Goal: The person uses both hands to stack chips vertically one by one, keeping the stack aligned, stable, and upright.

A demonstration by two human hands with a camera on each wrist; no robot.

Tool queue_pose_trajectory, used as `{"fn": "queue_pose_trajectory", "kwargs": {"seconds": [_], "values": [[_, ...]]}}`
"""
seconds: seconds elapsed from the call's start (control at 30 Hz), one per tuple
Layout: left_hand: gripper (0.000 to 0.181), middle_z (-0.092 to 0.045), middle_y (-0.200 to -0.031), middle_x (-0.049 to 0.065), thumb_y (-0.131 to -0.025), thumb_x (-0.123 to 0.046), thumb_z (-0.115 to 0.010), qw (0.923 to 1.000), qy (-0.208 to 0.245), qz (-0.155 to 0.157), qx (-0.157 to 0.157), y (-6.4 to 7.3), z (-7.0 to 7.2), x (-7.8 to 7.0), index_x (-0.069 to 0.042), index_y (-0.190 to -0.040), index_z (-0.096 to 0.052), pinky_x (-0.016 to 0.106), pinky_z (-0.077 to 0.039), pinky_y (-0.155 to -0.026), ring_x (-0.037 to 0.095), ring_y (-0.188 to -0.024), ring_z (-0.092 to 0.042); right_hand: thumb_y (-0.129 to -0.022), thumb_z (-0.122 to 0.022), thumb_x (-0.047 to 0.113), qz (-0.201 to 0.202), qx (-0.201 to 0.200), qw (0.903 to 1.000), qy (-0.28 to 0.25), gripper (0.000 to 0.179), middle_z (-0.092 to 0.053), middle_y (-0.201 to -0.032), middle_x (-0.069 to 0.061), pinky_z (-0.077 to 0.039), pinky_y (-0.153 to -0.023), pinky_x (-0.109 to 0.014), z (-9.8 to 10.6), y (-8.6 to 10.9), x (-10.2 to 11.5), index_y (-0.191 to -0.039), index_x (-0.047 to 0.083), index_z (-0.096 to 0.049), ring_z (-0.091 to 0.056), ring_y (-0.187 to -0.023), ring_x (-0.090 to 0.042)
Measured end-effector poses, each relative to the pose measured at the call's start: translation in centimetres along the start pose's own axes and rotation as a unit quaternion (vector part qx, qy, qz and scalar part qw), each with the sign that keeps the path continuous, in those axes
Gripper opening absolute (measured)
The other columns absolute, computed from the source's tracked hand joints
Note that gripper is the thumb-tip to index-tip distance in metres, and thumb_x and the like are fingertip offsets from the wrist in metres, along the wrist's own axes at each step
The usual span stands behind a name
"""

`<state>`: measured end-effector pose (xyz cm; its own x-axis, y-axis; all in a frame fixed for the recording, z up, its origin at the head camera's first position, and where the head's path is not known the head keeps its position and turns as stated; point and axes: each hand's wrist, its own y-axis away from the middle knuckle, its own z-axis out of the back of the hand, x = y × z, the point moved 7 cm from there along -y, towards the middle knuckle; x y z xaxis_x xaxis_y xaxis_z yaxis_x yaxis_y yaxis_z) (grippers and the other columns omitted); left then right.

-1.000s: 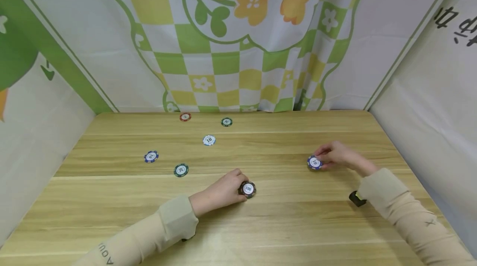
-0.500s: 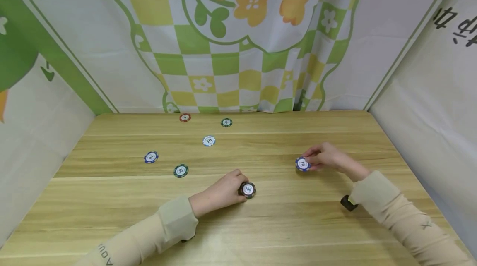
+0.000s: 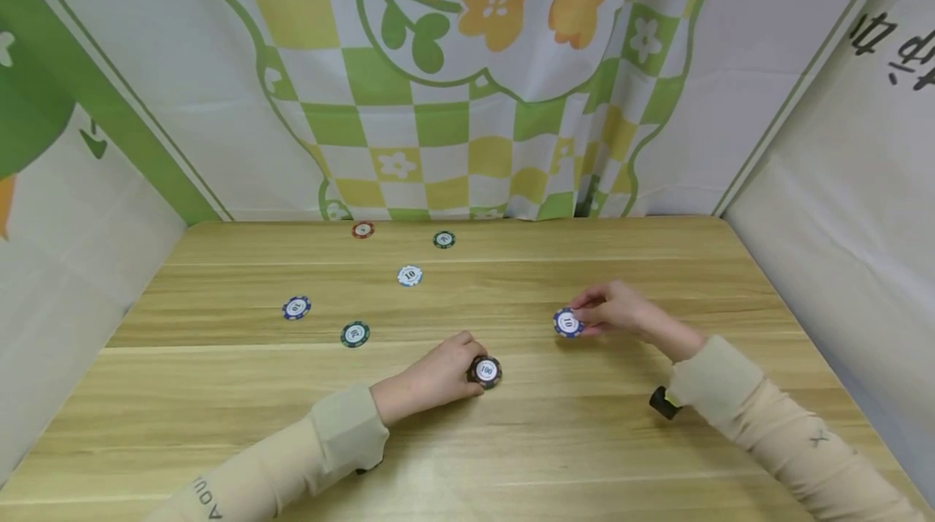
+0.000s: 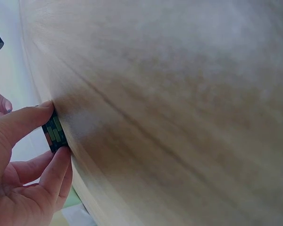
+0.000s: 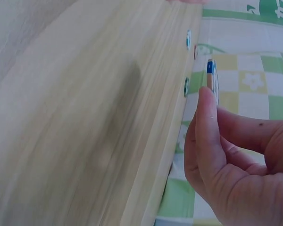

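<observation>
My left hand grips a short stack of poker chips by its sides, near the middle of the table. The top chip is black with a white centre reading 100. In the left wrist view the stack's edge shows green and orange stripes between thumb and fingertips. To the right, my right hand pinches a blue poker chip marked 10 between thumb and fingers. That blue-edged chip is held up off the wooden table in the right wrist view, its shadow falling on the wood.
Single chips lie flat on the left and back of the wooden table: blue, green, light blue and white, red and another green chip. A patterned curtain hangs behind the far edge.
My right hand has moved left with the blue chip, closer to the stack. The left hand and the chips lying on the table have stayed in place.
</observation>
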<state>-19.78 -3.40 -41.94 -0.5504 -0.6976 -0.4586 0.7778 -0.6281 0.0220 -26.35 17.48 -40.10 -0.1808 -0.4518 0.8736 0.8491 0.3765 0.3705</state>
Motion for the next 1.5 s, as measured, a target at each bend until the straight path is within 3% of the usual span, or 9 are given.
{"fn": "queue_pose_trajectory", "kwargs": {"seconds": [0.47, 0.8, 1.5], "values": [[0.038, -0.054, -0.093, 0.008, -0.073, -0.014, -0.075, 0.9999, -0.003, -0.009, -0.005, -0.1, 0.0, -0.1, 0.004, -0.103, -0.06, 0.027, -0.049, -0.078, 0.017, -0.084, -0.055, -0.085, -0.055, -0.006, 0.018, 0.026, 0.9993, -0.021, 0.027, -0.059, -0.085, -0.014, -0.054, -0.067, -0.025, -3.2, -0.5, 1.3, -0.107, -0.022, -0.051, -0.059, -0.068, -0.011], [0.038, -0.054, -0.093, 0.007, -0.072, -0.014, -0.075, 1.0, -0.002, -0.006, -0.005, -0.1, 0.1, 0.0, 0.003, -0.103, -0.061, 0.027, -0.049, -0.078, 0.016, -0.084, -0.054, -0.085, -0.054, -0.008, 0.022, 0.042, 0.9985, -0.028, 0.023, -0.06, -0.084, -0.014, -0.054, -0.072, -0.033, -5.6, -0.9, 2.0, -0.105, -0.021, -0.053, -0.061, -0.066, -0.011], [0.039, -0.054, -0.091, 0.006, -0.071, -0.015, -0.076, 1.0, 0.001, -0.004, -0.007, -0.2, 0.1, 0.0, 0.003, -0.102, -0.061, 0.027, -0.048, -0.075, 0.015, -0.08, -0.053, -0.083, -0.054, -0.012, -0.004, 0.056, 0.9971, -0.051, 0.02, -0.059, -0.08, -0.013, -0.054, -0.065, -0.025, -9.2, -1.8, 1.0, -0.101, -0.021, -0.054, -0.059, -0.063, -0.011]]}}
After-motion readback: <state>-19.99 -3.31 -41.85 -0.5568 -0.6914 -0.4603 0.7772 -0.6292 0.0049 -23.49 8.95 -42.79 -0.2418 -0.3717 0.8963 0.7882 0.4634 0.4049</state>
